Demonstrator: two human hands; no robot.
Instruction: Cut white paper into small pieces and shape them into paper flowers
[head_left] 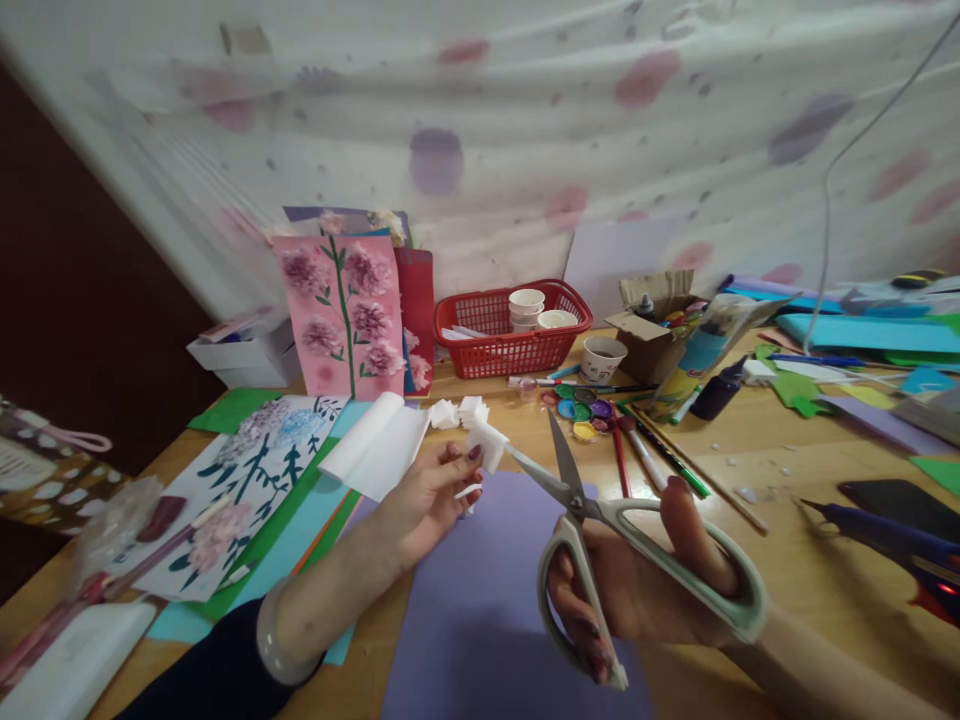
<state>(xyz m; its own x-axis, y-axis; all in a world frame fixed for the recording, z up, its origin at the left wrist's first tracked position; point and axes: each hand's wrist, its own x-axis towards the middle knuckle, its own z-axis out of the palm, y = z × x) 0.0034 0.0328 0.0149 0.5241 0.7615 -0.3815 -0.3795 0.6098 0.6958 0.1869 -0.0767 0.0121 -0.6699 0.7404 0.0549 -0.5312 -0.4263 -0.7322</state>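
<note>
My left hand (431,495) pinches a small folded piece of white paper (489,444) above a purple sheet (480,610). My right hand (637,575) holds scissors (576,500) with pale green handles, thumb and fingers through the loops. The blades are spread apart, and one tip points at the white paper, close to its right edge; I cannot tell whether they touch. Behind my left hand lie several crumpled white paper pieces (457,411). A partly rolled white paper sheet (382,445) lies to its left.
A red basket (487,355) with paper cups stands at the back, beside a pink flower picture (352,320). Paint pots (577,408) and brushes (637,450) lie beyond the scissors. A glue gun (885,540) is at the right edge, a painted sheet (255,480) at left.
</note>
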